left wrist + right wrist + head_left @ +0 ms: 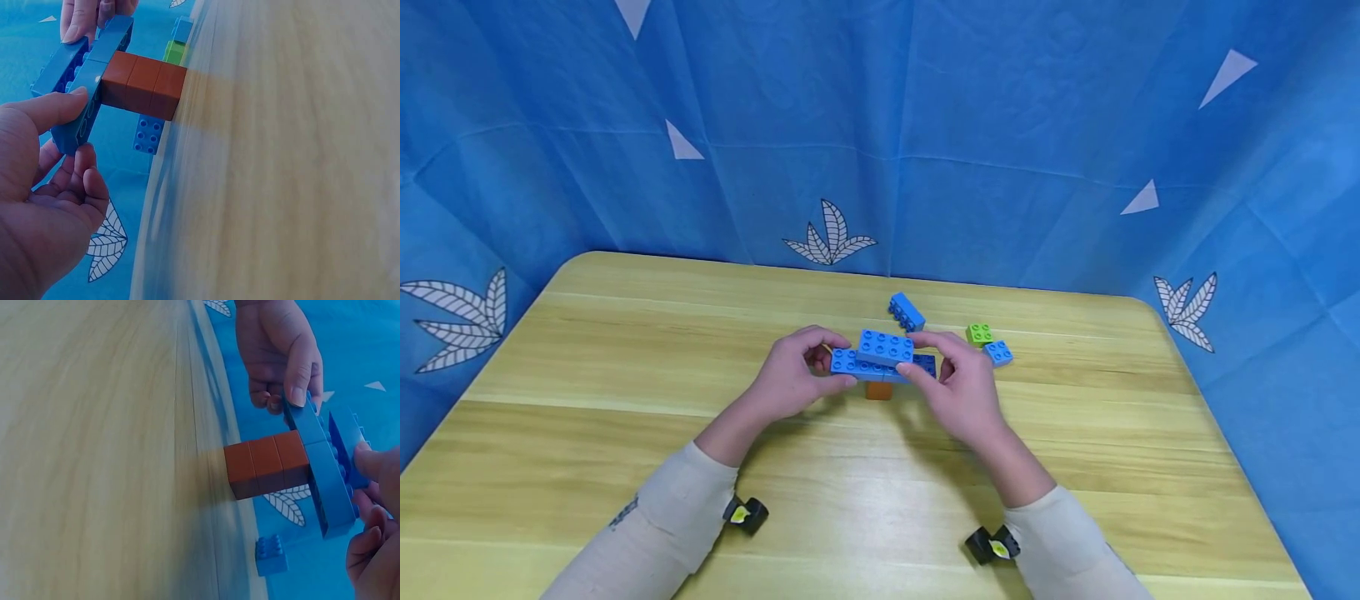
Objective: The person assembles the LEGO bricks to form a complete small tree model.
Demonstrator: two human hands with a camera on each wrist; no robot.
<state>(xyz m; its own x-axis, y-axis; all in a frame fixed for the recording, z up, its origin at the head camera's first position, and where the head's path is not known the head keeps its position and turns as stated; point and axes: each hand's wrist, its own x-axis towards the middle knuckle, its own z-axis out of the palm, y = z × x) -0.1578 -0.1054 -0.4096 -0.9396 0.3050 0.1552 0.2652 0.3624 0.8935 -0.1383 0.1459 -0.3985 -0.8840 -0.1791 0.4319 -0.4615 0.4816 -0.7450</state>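
A column of three brown-orange bricks [144,84] stands on the table, topped by a row of two blue bricks [328,484] laid end to end. My left hand [790,375] pinches the row's left end between thumb and fingers. Over the row, my right hand [962,392] grips another blue brick [885,347], studs up, by its right end. Both wrist views show a gap between this brick and the row's studs, with the brick slightly tilted. From the head view, most of the column [878,391] is hidden under the blue bricks.
Behind the column, a blue brick [907,312] lies on its side. To the right, a small green brick [979,335] sits close to a small blue brick [998,353]. A blue patterned curtain [1000,167] hangs behind the wooden table [625,333].
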